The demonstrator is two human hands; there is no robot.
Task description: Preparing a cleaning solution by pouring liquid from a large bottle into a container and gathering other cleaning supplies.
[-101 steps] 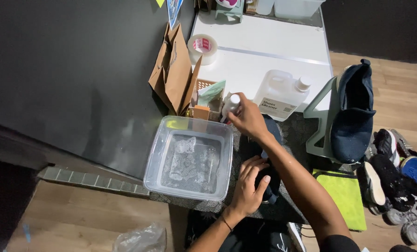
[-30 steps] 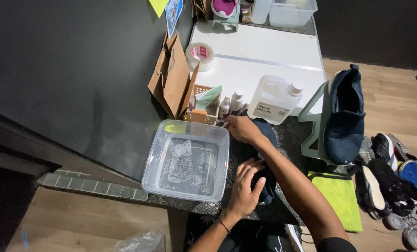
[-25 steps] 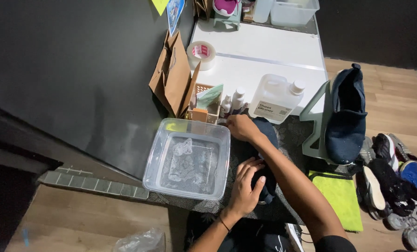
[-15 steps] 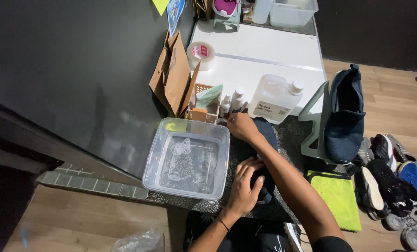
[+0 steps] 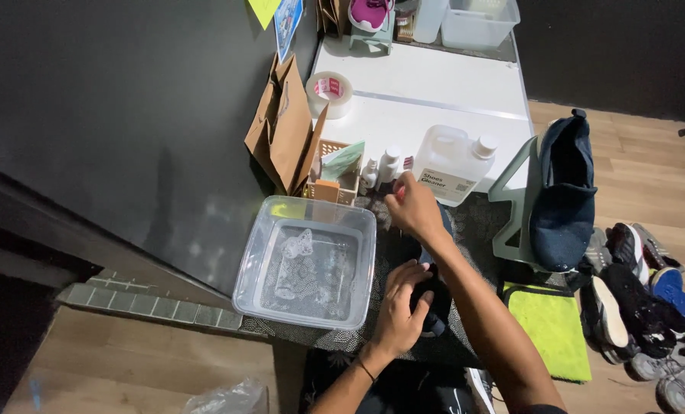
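- Two hands work at the centre of the frame: the left hand (image 5: 401, 307) lies with curled fingers clamped on a dark shoe (image 5: 433, 295), which rests on the dark patterned mat (image 5: 480, 230) just right of the tub.
- The right hand (image 5: 413, 207) reaches toward the small bottles, fingers bunched together; whether it grips anything I cannot tell.
- One clear plastic tub (image 5: 308, 261) at centre left holds shallow soapy water.
- Three small white bottles (image 5: 388, 162) stand beside one small basket (image 5: 335, 180) holding a green packet.
- One large white jug (image 5: 453, 162) stands right of them.
- One roll of tape (image 5: 329, 93) lies on the white table (image 5: 434, 84), upper centre.
- One navy shoe (image 5: 563, 195) sits on a grey stand, right.
- One green cloth (image 5: 553, 330), lower right.
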